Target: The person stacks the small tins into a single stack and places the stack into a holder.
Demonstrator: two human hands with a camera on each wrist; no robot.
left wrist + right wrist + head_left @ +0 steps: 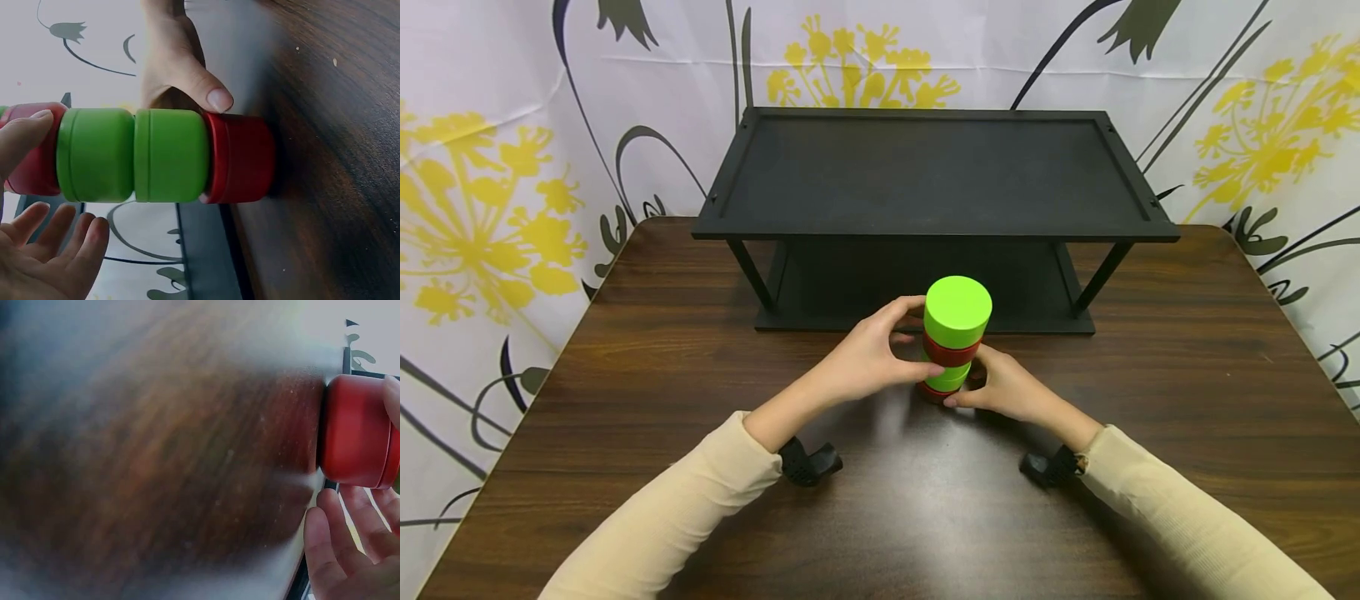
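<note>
On the dark wooden table [1187, 350], just in front of the black two-tier shelf [925, 167], we see a stack of round tubs [953, 342] standing upright: a red one at the bottom, two green ones above it in the left wrist view, another red one, and a green one on top. Our left hand [868, 358] is curled beside the upper part of the stack, the thumb [925, 369] laid against it about the upper red tub and the forefinger arched round behind; the other fingers [56, 234] hang spread and loose, clear of the tubs. Our right hand [1003, 385] sits low on the other side, its thumb [209, 94] pressing at the seam between the bottom red tub [240, 156] and the green tub [172, 155] above it. The right wrist view shows the fingers [331, 544] near that red tub, but we cannot tell whether they touch it. Both arms wear cream sleeves [700, 500]. A white curtain [490, 167] with yellow flowers hangs behind the table.
</note>
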